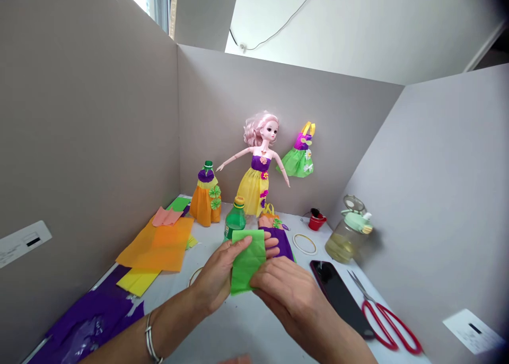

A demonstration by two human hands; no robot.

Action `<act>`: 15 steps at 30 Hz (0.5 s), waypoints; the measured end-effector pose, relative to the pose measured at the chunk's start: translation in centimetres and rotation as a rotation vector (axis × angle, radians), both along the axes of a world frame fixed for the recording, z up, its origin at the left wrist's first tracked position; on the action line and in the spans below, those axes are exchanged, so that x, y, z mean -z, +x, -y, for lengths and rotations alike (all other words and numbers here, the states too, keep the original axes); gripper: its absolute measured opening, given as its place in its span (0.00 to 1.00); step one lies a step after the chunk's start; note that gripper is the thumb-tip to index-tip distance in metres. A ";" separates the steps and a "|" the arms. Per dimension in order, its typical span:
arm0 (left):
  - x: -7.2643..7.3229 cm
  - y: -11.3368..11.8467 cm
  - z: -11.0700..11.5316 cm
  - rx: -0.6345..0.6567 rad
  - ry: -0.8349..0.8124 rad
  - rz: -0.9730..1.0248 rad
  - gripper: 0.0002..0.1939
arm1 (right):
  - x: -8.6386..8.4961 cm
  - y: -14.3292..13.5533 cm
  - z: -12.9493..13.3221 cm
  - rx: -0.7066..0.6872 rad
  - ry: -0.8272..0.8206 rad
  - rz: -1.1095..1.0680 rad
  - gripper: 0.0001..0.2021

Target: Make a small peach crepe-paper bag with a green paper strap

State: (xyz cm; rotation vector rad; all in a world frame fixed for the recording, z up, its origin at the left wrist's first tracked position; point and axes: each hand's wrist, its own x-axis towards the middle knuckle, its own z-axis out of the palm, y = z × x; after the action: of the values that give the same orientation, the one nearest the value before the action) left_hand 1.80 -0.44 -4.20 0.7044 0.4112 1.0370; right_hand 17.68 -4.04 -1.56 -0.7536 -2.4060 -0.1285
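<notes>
A strip of light green crepe paper [248,263] is held up over the middle of the table. My left hand [217,271] supports it from behind, with the thumb pressed on its upper front and fingertips showing past its right edge. At the paper's lower right edge, my right hand [288,289] is closed in a pinch. Just behind the paper stands a green plastic bottle [235,218] with a yellow cap, its lower part hidden. Purple paper [280,239] lies behind my left fingertips.
Orange paper sheets [159,247], yellow paper [139,282] and purple paper [83,313] lie left. Behind are a paper-dressed bottle [205,202], a doll [258,173] and a small dress [300,157]. Right are a phone [338,295], red-handled scissors [377,311], a jar [344,239] and a ring [305,244].
</notes>
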 end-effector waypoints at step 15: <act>1.5 0.2 0.6 -0.047 -0.060 -0.225 0.18 | 0.0 0.9 -0.5 0.137 0.095 -0.237 0.06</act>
State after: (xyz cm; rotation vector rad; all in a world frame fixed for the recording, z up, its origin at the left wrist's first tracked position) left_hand 2.02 -1.00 -5.73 0.7633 0.6539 0.9880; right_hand 18.61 -3.53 -1.60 -0.8399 -2.1096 -0.1960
